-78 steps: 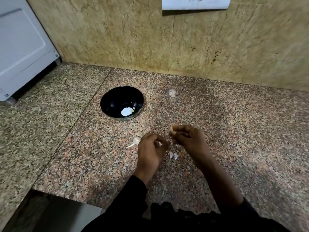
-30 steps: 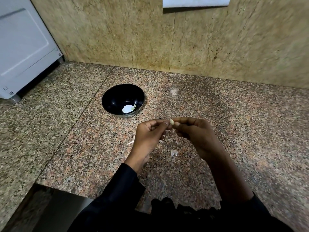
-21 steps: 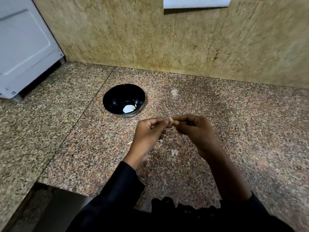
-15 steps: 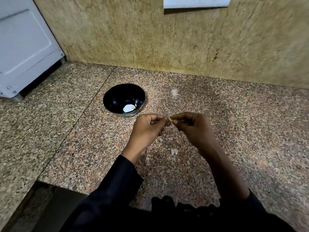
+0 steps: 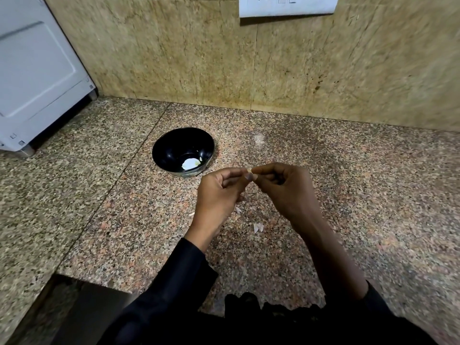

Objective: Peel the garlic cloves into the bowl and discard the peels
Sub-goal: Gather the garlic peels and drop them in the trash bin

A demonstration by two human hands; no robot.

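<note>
My left hand (image 5: 219, 195) and my right hand (image 5: 286, 190) meet above the granite counter, fingertips together on a small garlic clove (image 5: 252, 172). Only a pale tip of the clove shows between the fingers. My right hand pinches it; my left thumb and forefinger pinch at its end. A black bowl (image 5: 169, 148) stands just behind and left of my hands, with a white peeled piece (image 5: 189, 163) lying inside. Bits of peel (image 5: 258, 227) lie on the counter under my hands. The stemmed unpeeled clove seen earlier is mostly hidden behind my left hand.
A white appliance (image 5: 37, 75) stands at the far left against the tiled wall. A white socket plate (image 5: 288, 6) is on the wall above. The counter's front edge drops off at the lower left (image 5: 74, 277).
My left hand rose from the counter and joined my right hand at the clove. Both hands then lifted slightly towards the bowl, staying together.
</note>
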